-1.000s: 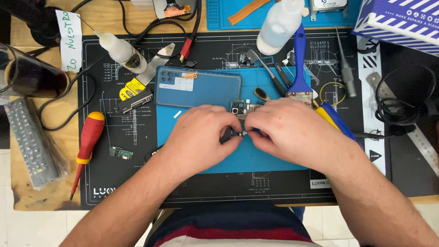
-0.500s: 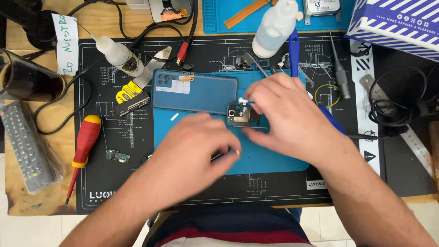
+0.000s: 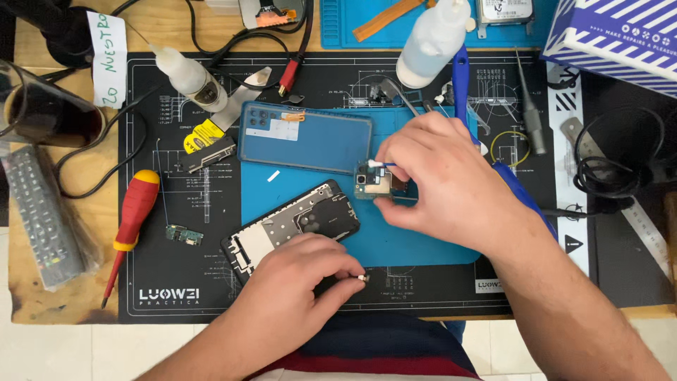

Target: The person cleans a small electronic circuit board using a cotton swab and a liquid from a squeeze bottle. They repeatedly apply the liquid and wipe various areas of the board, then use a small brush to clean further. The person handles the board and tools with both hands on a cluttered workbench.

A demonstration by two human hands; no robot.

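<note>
So, head view only: the right hand (image 3: 451, 187) sits up on the blue mat (image 3: 423, 247), fingers curled around a small camera-module board (image 3: 374, 183) and pinching a thin white-tipped swab (image 3: 377, 164) that touches its top edge. That board lies just left of the right hand's fingertips, so this hand is clearly the nearer one. The left hand (image 3: 296, 282) is lower down, well apart from the board, thumb and forefinger closed on a tiny pale part (image 3: 362, 278), the hand resting against the stripped phone frame (image 3: 293, 229). The frame's long axis runs diagonally, low-left to upper-right, toward the board. The blue back cover (image 3: 305, 137) lies above it, untouched.
</note>
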